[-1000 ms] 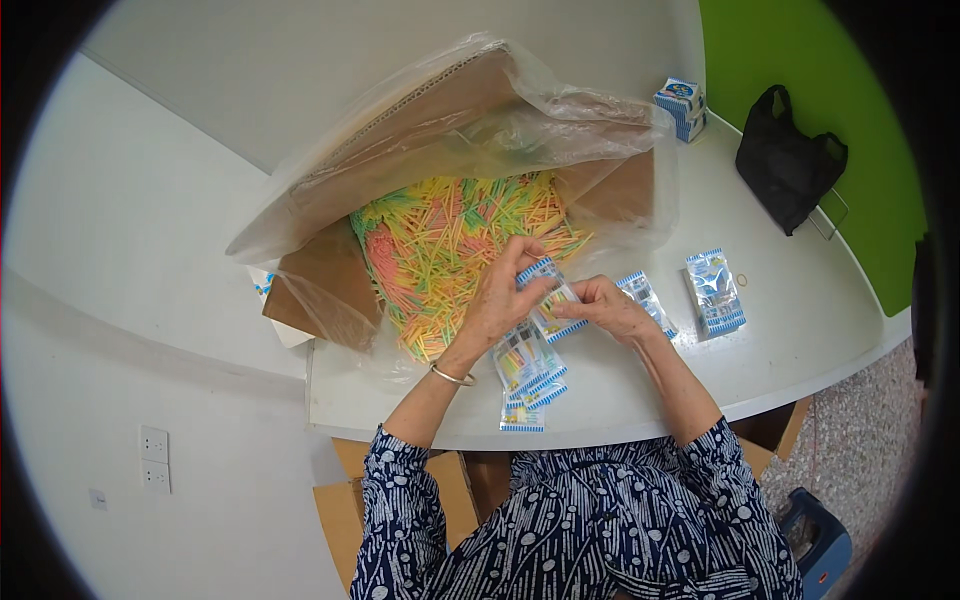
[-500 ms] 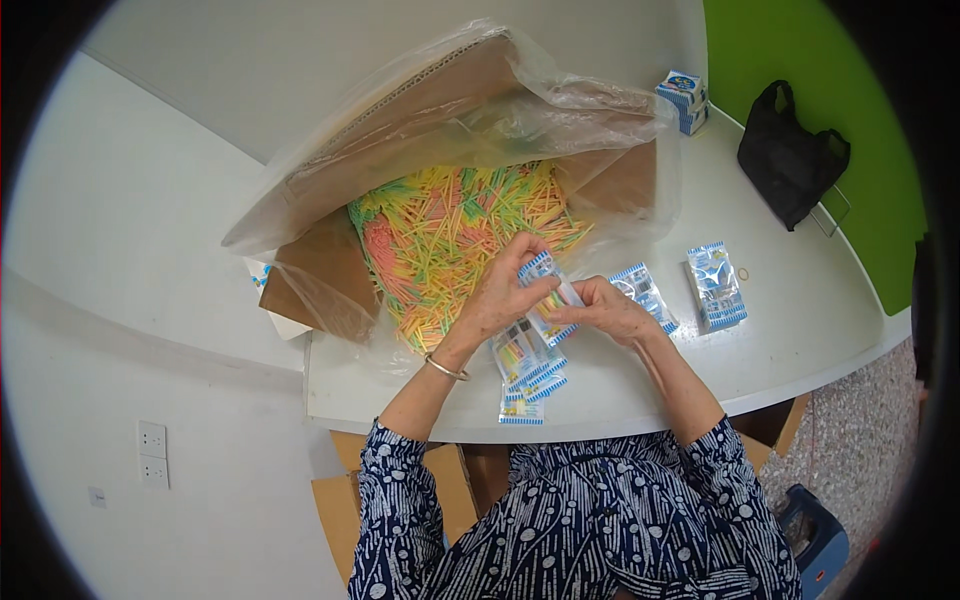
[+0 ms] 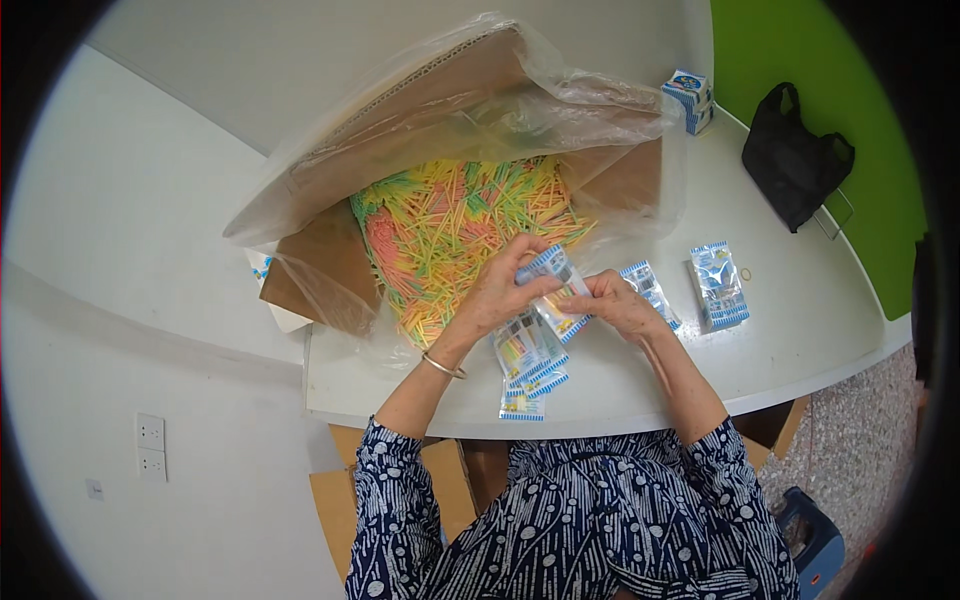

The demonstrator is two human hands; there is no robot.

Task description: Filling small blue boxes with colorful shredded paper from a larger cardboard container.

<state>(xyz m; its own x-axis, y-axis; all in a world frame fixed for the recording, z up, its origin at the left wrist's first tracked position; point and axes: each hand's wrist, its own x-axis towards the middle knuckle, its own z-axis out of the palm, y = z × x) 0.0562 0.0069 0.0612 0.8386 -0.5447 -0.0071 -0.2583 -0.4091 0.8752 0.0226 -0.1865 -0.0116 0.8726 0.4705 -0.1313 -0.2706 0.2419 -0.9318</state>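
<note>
I see my left hand (image 3: 497, 293) and right hand (image 3: 617, 303) both pinching one small blue-and-white packet (image 3: 556, 290) above the table's (image 3: 800, 330) near edge. It hangs just beside the open cardboard box (image 3: 330, 260) of coloured sticks (image 3: 450, 225), over a pile of filled packets (image 3: 528, 365)

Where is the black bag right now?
The black bag sits at the table's far right, against the green wall, beyond the small packets.

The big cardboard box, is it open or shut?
Open. The cardboard box has its flaps spread wide, with a clear plastic liner pulled back, so the heap of colourful sticks inside shows.
</note>
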